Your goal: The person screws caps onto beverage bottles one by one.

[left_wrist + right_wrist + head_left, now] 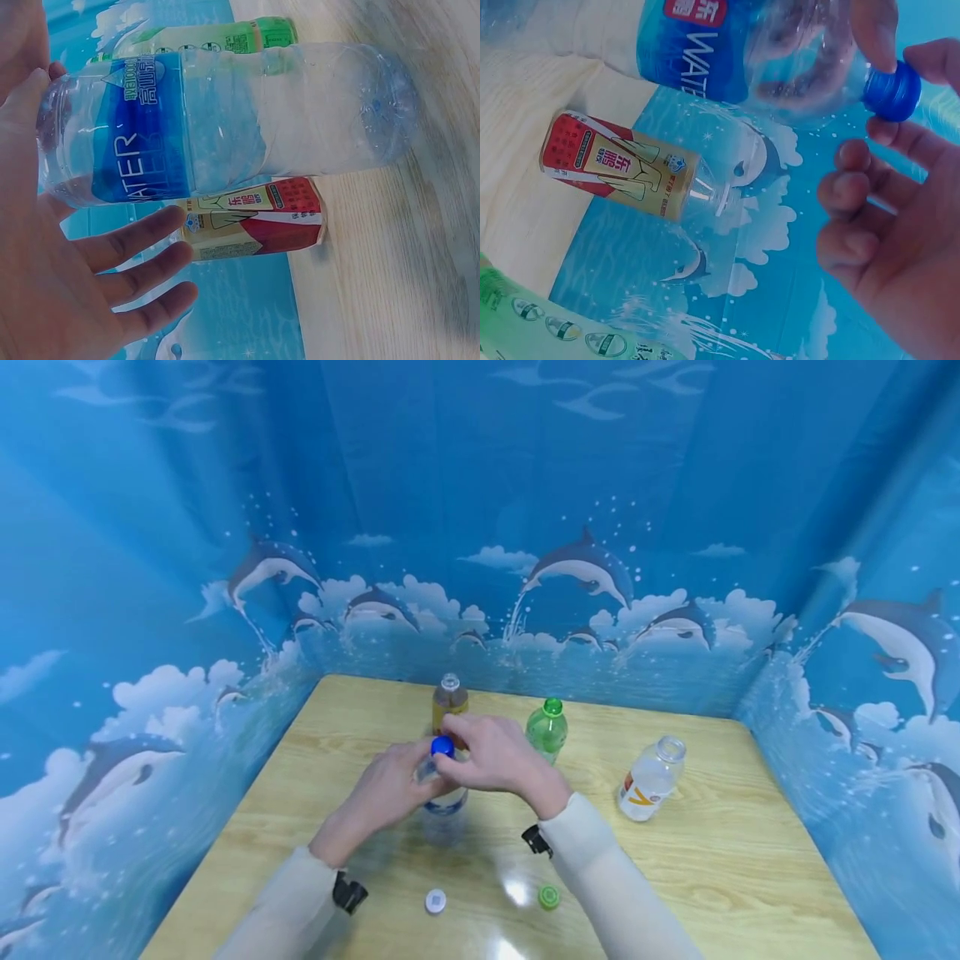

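Head view: water bottle [442, 793] stands upright, blue cap [442, 746] up; right hand [491, 756] pinches cap, left hand [390, 785] steadies it.

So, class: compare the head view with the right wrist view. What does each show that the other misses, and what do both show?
Only the head view shows the loose white cap, loose green cap, the open clear bottle and the left hand. Only the right wrist view shows the tea bottle's red-and-gold label. Both show the right hand pinching the blue cap on the water bottle.
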A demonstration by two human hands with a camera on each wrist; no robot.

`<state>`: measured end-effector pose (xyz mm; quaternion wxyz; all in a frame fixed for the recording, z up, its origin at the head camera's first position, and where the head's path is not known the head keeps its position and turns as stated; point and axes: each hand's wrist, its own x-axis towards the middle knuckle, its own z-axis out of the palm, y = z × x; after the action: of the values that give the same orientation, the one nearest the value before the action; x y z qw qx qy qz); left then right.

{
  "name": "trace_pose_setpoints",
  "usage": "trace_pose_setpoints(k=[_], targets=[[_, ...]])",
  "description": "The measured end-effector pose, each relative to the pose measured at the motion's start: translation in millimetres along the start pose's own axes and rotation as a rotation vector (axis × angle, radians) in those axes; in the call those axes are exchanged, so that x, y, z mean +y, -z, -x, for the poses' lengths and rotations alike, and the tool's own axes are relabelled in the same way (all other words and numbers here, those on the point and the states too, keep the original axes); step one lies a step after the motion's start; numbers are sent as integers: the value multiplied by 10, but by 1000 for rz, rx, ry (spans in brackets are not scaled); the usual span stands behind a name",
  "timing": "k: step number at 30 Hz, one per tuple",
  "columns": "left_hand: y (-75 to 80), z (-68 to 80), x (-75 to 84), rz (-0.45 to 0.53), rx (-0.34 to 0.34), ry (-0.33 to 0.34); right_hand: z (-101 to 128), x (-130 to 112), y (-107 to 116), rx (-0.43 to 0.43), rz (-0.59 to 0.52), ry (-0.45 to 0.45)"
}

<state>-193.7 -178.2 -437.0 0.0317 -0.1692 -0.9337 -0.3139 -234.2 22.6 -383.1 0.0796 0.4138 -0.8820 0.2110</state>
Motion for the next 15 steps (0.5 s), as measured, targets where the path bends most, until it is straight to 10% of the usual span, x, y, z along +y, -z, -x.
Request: trace_pose_setpoints(k=[15], targets=[[-27,19,21,-124,16,53,-49,5,-166,159,6,8]])
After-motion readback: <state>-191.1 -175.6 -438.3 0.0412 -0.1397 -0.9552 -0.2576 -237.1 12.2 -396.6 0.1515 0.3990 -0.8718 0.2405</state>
